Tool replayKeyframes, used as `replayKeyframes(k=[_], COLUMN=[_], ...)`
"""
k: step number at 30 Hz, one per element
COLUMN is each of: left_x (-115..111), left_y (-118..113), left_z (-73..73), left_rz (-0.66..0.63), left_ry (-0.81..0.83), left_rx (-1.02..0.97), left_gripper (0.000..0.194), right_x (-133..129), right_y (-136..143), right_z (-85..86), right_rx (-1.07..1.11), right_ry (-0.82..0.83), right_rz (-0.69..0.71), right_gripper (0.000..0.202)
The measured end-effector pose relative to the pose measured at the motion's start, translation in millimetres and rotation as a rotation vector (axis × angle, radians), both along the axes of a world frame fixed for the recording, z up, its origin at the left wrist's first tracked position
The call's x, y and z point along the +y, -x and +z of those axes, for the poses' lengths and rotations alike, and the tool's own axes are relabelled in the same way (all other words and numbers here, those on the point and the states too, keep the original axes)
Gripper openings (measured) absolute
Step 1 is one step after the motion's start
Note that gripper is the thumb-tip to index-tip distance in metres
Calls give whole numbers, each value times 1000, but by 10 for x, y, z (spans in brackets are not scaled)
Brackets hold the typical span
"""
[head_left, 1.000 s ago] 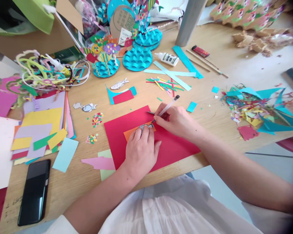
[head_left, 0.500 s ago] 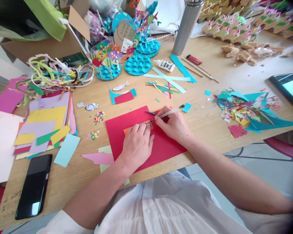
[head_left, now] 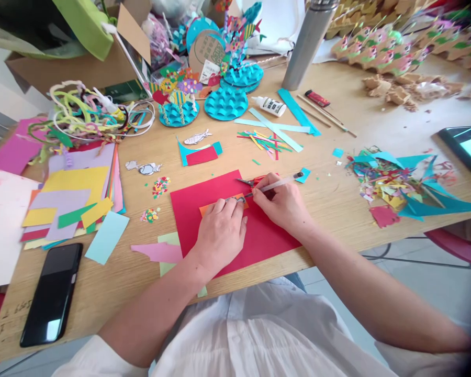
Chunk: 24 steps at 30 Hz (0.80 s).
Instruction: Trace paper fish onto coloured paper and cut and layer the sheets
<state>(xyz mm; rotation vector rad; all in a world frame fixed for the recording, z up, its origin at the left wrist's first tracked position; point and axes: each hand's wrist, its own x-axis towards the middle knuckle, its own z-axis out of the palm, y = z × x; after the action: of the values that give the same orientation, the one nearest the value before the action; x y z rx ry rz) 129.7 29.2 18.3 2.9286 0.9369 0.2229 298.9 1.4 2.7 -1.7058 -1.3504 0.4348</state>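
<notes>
My left hand (head_left: 222,230) lies flat, fingers spread a little, over an orange paper strip (head_left: 208,209) and a small paper cutout (head_left: 240,198) on the red sheet (head_left: 188,201). In my right hand (head_left: 282,204) is a pen (head_left: 280,182) with a pale barrel, its tip at the right edge of the cutout. Scissors (head_left: 248,181) with red handles rest on the sheet's upper edge, partly hidden behind my right hand.
Stacked coloured paper (head_left: 76,180) and a black phone (head_left: 53,293) lie at left. Behind stand blue paper crafts (head_left: 225,103), a glue bottle (head_left: 270,106) and a steel flask (head_left: 308,47). Paper scraps (head_left: 384,180) and another phone (head_left: 465,144) are at right.
The view has shifted slightly. Both hands keep nearly the same place on the red sheet, and the pen stays in my right hand.
</notes>
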Motion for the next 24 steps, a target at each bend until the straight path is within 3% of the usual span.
replayKeyframes(k=[24], left_x=[169], left_y=[32], left_z=[28], left_rz=[4], left_ry=[201], left_rx=[-17], left_gripper=[32], right_x=[-108], right_y=[-2], right_z=[-55], right_rx=[-254], right_ry=[-144], right_rz=[81], right_gripper=[9])
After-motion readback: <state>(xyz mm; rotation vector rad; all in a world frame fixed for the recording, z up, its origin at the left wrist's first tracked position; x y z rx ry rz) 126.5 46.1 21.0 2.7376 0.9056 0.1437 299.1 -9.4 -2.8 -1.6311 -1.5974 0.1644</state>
